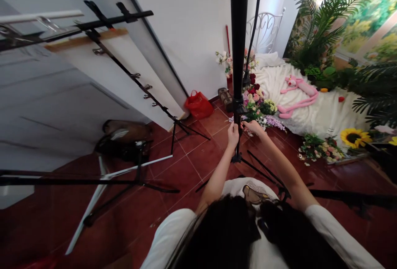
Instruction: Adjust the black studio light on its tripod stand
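A black light stand rises upright in front of me, its thick upper pole running out of the top of the view. My left hand is closed around the thinner section of the pole, just below a black collar. On the pole's right side, at about the same height, my right hand pinches a small part of the stand. That part is mostly hidden by my fingers; it may be a knob. A black cable hangs along the right of the pole. The stand's legs spread over the floor below my hands.
At right, a bed with white cloth bears a pink plush toy, with flowers and palm leaves around it. Left are a backdrop stand with clips, a red bag and white poles on the red-tiled floor.
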The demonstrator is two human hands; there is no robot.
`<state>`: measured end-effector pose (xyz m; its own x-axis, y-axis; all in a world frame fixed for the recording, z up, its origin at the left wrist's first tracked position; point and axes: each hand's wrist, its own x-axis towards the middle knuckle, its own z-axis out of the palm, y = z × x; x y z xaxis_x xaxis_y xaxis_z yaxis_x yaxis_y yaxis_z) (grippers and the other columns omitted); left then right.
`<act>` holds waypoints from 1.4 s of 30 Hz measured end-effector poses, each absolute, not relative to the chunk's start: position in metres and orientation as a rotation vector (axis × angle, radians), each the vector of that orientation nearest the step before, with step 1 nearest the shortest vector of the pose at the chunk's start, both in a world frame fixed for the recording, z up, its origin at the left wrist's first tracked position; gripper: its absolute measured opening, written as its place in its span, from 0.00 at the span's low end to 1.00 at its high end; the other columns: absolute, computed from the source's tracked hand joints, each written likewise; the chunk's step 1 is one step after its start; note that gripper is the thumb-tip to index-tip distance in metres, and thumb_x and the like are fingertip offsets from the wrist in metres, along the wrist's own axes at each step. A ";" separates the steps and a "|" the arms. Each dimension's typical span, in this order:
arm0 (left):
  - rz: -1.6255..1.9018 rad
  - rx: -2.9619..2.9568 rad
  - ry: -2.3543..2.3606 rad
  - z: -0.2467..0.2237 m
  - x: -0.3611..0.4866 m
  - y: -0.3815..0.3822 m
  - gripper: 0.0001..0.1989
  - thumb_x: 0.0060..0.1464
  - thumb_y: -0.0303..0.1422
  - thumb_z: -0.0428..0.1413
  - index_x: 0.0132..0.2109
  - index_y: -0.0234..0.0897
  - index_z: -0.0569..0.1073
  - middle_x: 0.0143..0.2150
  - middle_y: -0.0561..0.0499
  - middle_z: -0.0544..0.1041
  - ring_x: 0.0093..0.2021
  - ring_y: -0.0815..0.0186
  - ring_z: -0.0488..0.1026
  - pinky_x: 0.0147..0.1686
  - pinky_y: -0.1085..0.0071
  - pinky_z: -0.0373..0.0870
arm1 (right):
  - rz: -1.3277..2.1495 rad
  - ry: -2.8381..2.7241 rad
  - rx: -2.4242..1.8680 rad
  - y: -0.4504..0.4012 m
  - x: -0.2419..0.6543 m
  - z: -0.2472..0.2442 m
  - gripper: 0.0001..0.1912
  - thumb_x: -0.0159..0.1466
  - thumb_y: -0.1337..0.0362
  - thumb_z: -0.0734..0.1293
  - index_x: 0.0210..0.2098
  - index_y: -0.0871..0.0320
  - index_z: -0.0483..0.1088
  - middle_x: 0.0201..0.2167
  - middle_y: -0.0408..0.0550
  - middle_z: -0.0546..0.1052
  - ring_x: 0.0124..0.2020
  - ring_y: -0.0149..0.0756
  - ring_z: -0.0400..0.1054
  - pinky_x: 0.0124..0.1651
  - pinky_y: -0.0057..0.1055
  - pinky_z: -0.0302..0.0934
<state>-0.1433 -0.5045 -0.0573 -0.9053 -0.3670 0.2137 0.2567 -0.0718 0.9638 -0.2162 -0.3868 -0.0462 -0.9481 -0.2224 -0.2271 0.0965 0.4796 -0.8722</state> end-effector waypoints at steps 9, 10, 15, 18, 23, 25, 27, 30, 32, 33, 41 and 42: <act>-1.990 0.152 -1.781 -0.056 -0.144 -0.504 0.31 0.53 0.64 0.45 0.30 0.39 0.69 0.29 0.48 0.72 0.32 0.65 0.70 0.38 0.68 0.68 | -1.952 1.869 -0.241 -0.382 -0.197 -0.045 0.17 0.53 0.50 0.73 0.29 0.59 0.73 0.23 0.41 0.73 0.23 0.24 0.61 0.26 0.22 0.57; -1.984 0.145 -1.783 -0.056 -0.144 -0.504 0.32 0.53 0.65 0.45 0.30 0.39 0.69 0.29 0.48 0.72 0.32 0.65 0.70 0.39 0.68 0.68 | -1.997 1.844 -0.249 -0.381 -0.196 -0.047 0.17 0.53 0.51 0.74 0.31 0.59 0.73 0.26 0.41 0.74 0.25 0.24 0.62 0.28 0.21 0.58; -1.986 0.124 -1.777 -0.058 -0.145 -0.505 0.32 0.53 0.65 0.45 0.29 0.39 0.69 0.29 0.48 0.72 0.32 0.64 0.70 0.41 0.67 0.69 | -1.976 1.833 -0.307 -0.376 -0.196 -0.053 0.18 0.55 0.52 0.71 0.39 0.57 0.73 0.30 0.39 0.74 0.24 0.23 0.60 0.27 0.20 0.57; -1.975 0.124 -1.793 -0.057 -0.144 -0.505 0.33 0.53 0.65 0.44 0.29 0.39 0.69 0.30 0.48 0.73 0.33 0.64 0.70 0.42 0.67 0.70 | -1.873 1.908 -0.374 -0.371 -0.200 -0.050 0.20 0.57 0.51 0.70 0.42 0.57 0.73 0.27 0.38 0.72 0.21 0.23 0.55 0.23 0.21 0.52; -1.977 0.099 -1.772 -0.056 -0.143 -0.504 0.33 0.53 0.65 0.44 0.29 0.38 0.70 0.30 0.47 0.73 0.32 0.64 0.70 0.40 0.67 0.69 | -1.842 1.901 -0.474 -0.367 -0.200 -0.047 0.20 0.56 0.50 0.71 0.41 0.56 0.71 0.24 0.37 0.69 0.23 0.25 0.58 0.27 0.22 0.55; -1.988 0.096 -1.760 -0.057 -0.144 -0.505 0.32 0.52 0.65 0.45 0.30 0.38 0.70 0.29 0.48 0.73 0.31 0.65 0.70 0.38 0.68 0.69 | -1.874 1.875 -0.498 -0.368 -0.198 -0.048 0.20 0.54 0.49 0.73 0.38 0.56 0.70 0.27 0.38 0.71 0.26 0.27 0.61 0.30 0.24 0.59; -1.989 0.086 -1.747 -0.058 -0.145 -0.505 0.32 0.52 0.65 0.46 0.30 0.38 0.70 0.28 0.48 0.72 0.30 0.65 0.69 0.37 0.68 0.69 | -1.911 1.877 -0.487 -0.370 -0.194 -0.048 0.21 0.51 0.49 0.74 0.34 0.56 0.68 0.30 0.40 0.72 0.30 0.28 0.63 0.34 0.25 0.61; -1.962 0.041 -1.737 -0.059 -0.146 -0.506 0.32 0.52 0.64 0.46 0.29 0.38 0.70 0.27 0.48 0.72 0.29 0.66 0.70 0.36 0.68 0.69 | -1.962 1.957 -0.428 -0.374 -0.190 -0.045 0.22 0.51 0.46 0.74 0.30 0.56 0.67 0.30 0.41 0.72 0.32 0.30 0.65 0.38 0.28 0.63; -1.950 0.020 -1.736 -0.060 -0.146 -0.507 0.32 0.54 0.63 0.46 0.29 0.37 0.70 0.27 0.49 0.72 0.29 0.66 0.69 0.35 0.69 0.69 | -2.007 1.993 -0.425 -0.377 -0.187 -0.039 0.21 0.53 0.46 0.73 0.30 0.56 0.67 0.30 0.42 0.72 0.34 0.32 0.66 0.43 0.30 0.64; -1.948 0.020 -1.734 -0.060 -0.146 -0.507 0.31 0.55 0.62 0.46 0.29 0.37 0.70 0.26 0.49 0.72 0.28 0.66 0.69 0.35 0.69 0.69 | -2.035 1.993 -0.449 -0.378 -0.187 -0.035 0.21 0.53 0.46 0.72 0.31 0.56 0.68 0.31 0.43 0.73 0.36 0.32 0.67 0.46 0.31 0.64; -2.022 0.100 -1.715 -0.062 -0.147 -0.506 0.32 0.52 0.63 0.48 0.31 0.36 0.73 0.26 0.49 0.72 0.27 0.67 0.68 0.32 0.70 0.67 | -2.054 1.916 -1.056 -0.411 -0.187 0.054 0.42 0.51 0.49 0.76 0.61 0.48 0.58 0.52 0.49 0.72 0.52 0.41 0.68 0.53 0.39 0.67; -2.035 0.088 -1.714 -0.061 -0.147 -0.507 0.33 0.52 0.63 0.48 0.31 0.35 0.73 0.26 0.49 0.72 0.27 0.67 0.69 0.32 0.70 0.67 | -2.053 1.941 -1.130 -0.419 -0.188 0.067 0.43 0.51 0.49 0.76 0.61 0.49 0.58 0.50 0.49 0.73 0.50 0.40 0.69 0.52 0.38 0.67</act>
<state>-0.1466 -0.5066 -0.0612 -0.8851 -0.3930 0.2494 0.3125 -0.1048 0.9441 -0.1875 -0.4188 0.0666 -0.7200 -0.5387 0.4375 -0.4066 -0.1834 -0.8950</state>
